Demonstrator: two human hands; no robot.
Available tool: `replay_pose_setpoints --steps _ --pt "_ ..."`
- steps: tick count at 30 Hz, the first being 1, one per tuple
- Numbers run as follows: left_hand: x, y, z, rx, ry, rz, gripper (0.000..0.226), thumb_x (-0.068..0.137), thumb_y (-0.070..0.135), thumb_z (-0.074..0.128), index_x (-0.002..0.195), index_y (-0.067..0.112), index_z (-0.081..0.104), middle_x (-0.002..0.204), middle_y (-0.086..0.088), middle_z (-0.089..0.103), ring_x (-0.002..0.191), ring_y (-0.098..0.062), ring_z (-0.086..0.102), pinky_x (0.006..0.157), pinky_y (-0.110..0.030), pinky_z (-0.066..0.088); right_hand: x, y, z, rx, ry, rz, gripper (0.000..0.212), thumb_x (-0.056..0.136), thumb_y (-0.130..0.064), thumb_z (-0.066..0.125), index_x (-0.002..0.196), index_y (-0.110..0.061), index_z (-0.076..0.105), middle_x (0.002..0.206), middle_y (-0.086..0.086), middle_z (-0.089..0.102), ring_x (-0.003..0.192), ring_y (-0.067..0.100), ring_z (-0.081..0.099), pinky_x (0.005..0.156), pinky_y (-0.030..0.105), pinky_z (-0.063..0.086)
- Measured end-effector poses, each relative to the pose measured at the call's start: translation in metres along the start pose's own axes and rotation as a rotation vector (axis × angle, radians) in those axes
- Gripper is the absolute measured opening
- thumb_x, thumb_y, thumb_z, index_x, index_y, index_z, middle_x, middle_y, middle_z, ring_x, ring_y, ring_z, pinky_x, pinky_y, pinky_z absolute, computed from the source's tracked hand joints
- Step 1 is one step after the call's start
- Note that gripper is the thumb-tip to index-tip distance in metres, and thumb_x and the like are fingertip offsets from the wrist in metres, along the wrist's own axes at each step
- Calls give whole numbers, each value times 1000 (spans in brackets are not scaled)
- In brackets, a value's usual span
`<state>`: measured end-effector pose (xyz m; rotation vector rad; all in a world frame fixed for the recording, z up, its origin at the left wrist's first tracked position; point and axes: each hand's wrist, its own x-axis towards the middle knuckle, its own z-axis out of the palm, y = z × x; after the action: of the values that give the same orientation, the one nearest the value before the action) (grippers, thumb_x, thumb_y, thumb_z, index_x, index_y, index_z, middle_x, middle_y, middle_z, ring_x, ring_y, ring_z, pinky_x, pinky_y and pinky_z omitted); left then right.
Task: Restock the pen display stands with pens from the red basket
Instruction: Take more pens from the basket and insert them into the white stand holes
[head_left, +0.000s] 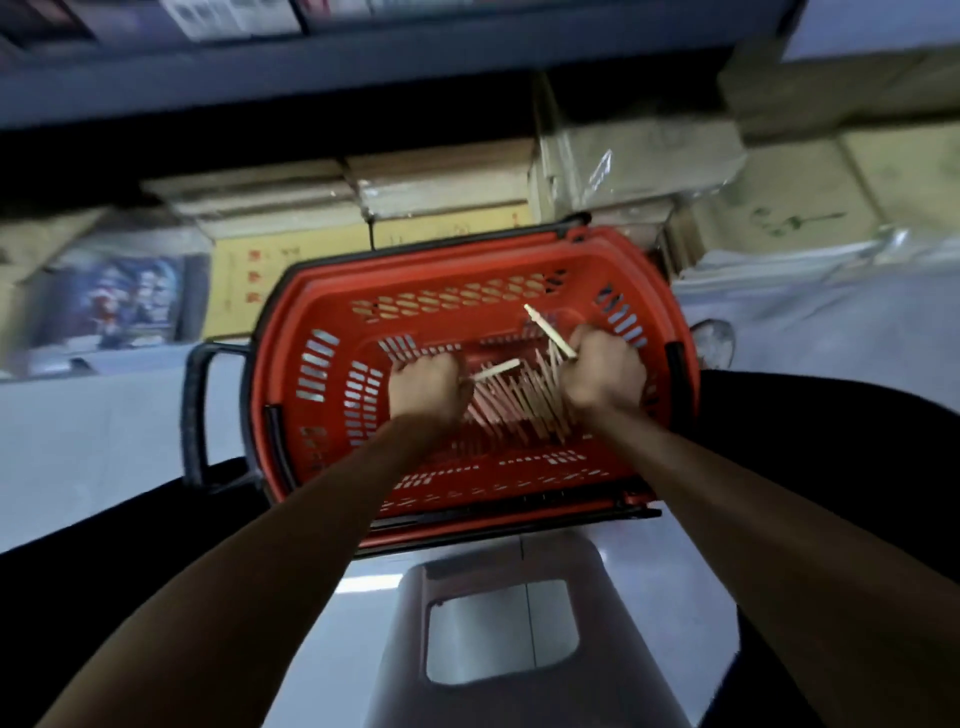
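Note:
The red basket (332, 322) stands on the floor in front of me, with a pile of several pale pink pens (511, 410) on its bottom. Both my hands reach down into it. My left hand (426, 392) is curled round one pen (496, 370) that sticks out to the right. My right hand (605, 376) grips a few pens (548, 330) that point up and to the left. No pen display stand is in view.
A dark plastic stool (498, 577) with a cut-out top sits just below the basket. Cardboard boxes (639, 156) are stacked behind it under a dark shelf edge (363, 62). A black handle (195, 415) juts from the basket's left side. Pale floor lies on both sides.

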<state>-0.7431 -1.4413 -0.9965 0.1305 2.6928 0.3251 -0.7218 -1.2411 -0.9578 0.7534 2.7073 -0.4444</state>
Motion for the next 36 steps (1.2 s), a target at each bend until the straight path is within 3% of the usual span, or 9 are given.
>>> replay_pose_setpoints --steps 7,13,15,19,23,27,31,34,36 --pt "-94 -19 -85 -512 167 -177 21 80 49 76 85 30 82 84 3 79 88 -20 76 73 -37 60 -77 -10 -62 299 34 -210 15 78 -25 76 85 -25 63 81 -3 77 84 24 74 65 33 54" --pt "-180 -22 -127 -788 291 -98 13 86 17 79 81 27 85 73 10 77 67 -3 70 61 -27 55 -150 1 -96 559 62 -267 26 71 -19 83 75 -29 58 68 -13 66 68 9 67 67 41 57" --pt "-197 -20 -136 -917 325 -119 11 86 15 82 78 23 84 70 7 77 64 -5 72 59 -25 55 -165 2 -104 620 51 -291 31 70 -18 82 80 -32 57 71 -10 67 69 10 68 68 43 58" --pt "-219 -15 -145 -1084 352 -167 18 82 26 87 77 10 81 76 -13 77 75 -34 75 74 -53 61 -193 3 -120 725 0 -326 41 73 -11 79 93 -36 54 77 -4 68 71 14 69 68 48 58" --pt "-236 -7 -145 -1416 191 -193 15 84 16 83 93 5 82 98 -12 80 92 -21 70 85 -41 54 -207 6 -118 832 -77 -286 34 77 -12 74 93 -30 50 86 8 68 72 25 75 68 49 63" --pt "-248 3 -126 -1851 -50 -317 29 95 29 70 120 17 76 113 -5 78 110 -21 71 95 -35 53 -215 4 -106 890 -165 -253 21 94 0 64 100 -14 49 85 13 72 66 24 76 67 45 65" --pt "-248 17 -121 -1978 -60 -321 27 104 36 54 115 19 71 69 0 61 64 -15 66 69 -32 59 -217 -5 -102 820 -92 -242 16 96 -3 51 89 -18 50 76 8 65 66 24 64 62 41 52" --pt "-243 21 -122 -2012 -99 -362 39 109 41 41 103 13 68 56 7 30 40 -6 27 41 -20 31 -218 -8 -103 812 -75 -223 16 98 -7 47 84 -15 49 74 3 57 65 15 52 58 31 40" --pt "-239 23 -124 -2029 -131 -373 45 111 34 33 98 7 67 58 5 29 41 -7 22 40 -21 22 -218 -8 -102 823 -74 -222 16 100 -13 48 84 -16 50 72 1 58 63 13 53 57 30 40"
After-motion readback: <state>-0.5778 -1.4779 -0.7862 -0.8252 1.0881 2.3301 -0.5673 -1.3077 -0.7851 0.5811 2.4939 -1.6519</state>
